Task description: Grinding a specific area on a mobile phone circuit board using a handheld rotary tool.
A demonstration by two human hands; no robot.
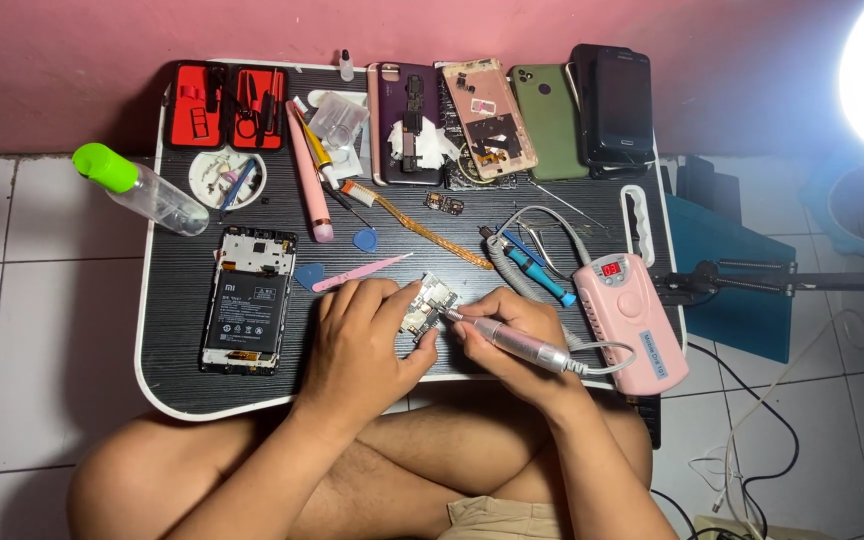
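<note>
Circuit board point(429, 306) between both curled hands

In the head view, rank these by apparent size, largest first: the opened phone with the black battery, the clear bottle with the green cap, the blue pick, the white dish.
1. Opened phone
2. Clear bottle
3. White dish
4. Blue pick

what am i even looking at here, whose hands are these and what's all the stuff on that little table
This is one picture from a camera worn on a person's head, looking down. The person sits cross-legged at a low black table. Their left hand steadies a small circuit board. Their right hand holds a pink pen-shaped power tool, its tip on the board, wired to a pink control box. Nearby lie an opened phone, more phones along the back, a red tool case and a clear bottle.
</note>
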